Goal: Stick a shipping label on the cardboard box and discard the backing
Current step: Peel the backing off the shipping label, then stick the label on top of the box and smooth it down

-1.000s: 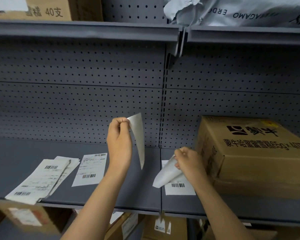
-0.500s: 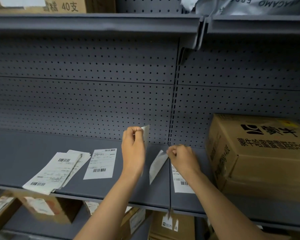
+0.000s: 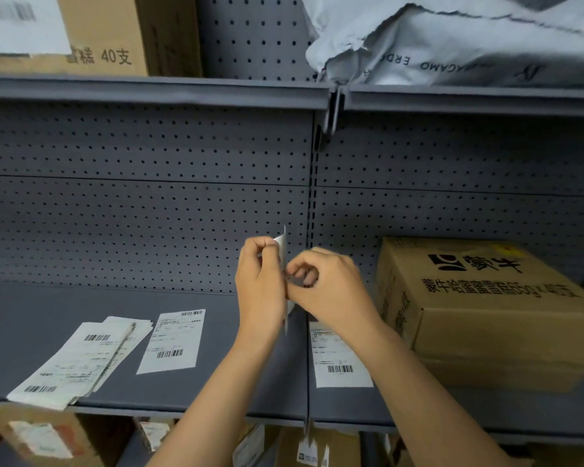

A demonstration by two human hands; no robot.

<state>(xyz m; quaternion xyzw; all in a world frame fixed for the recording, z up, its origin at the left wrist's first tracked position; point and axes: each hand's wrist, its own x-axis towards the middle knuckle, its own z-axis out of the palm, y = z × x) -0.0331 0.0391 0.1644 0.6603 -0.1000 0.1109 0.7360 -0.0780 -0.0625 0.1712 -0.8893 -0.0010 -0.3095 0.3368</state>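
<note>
My left hand (image 3: 260,288) pinches the top corner of a white label sheet (image 3: 283,242), which stands edge-on between my hands above the grey shelf (image 3: 196,392). My right hand (image 3: 334,291) touches my left hand and pinches the same sheet lower down. I cannot tell the label from its backing, as most of the sheet is hidden by my hands. The brown cardboard box (image 3: 486,318) with black printed characters lies on the shelf just right of my right hand.
Loose printed labels lie on the shelf: a stack at the left (image 3: 81,362), one sheet (image 3: 172,342) beside it, another (image 3: 338,358) under my right forearm. A pegboard back wall (image 3: 149,214) stands behind. A box (image 3: 91,35) and a grey bag (image 3: 452,42) sit on the shelf above. Cartons stand below.
My hands were apart, each holding a separate white piece. They have come together and now touch, with the sheet edge-on between them. The view has shifted slightly.
</note>
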